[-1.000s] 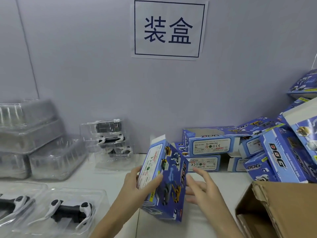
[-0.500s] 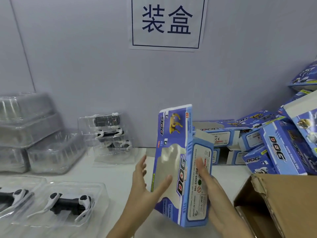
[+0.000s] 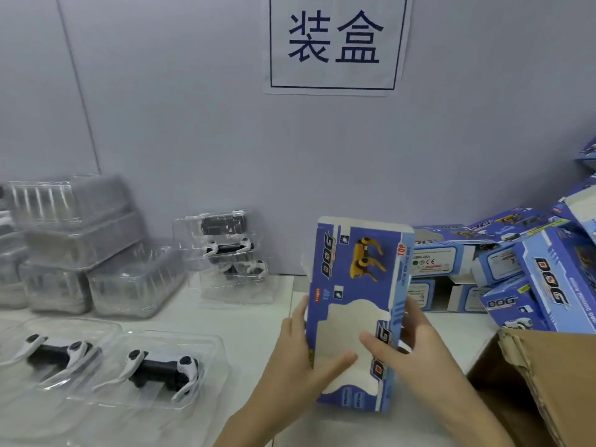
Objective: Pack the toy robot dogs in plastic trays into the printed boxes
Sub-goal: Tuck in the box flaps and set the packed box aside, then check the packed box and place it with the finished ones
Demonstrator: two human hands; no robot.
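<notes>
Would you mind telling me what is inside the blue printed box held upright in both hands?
Through the window of the blue printed box only a pale, blank interior shows, no tray or toy. The hands and the printed panels cover the rest.

Light was even and soft where I worked; stacked trays [image 3: 74, 240] at left blurred; frame edges bowed outward.
</notes>
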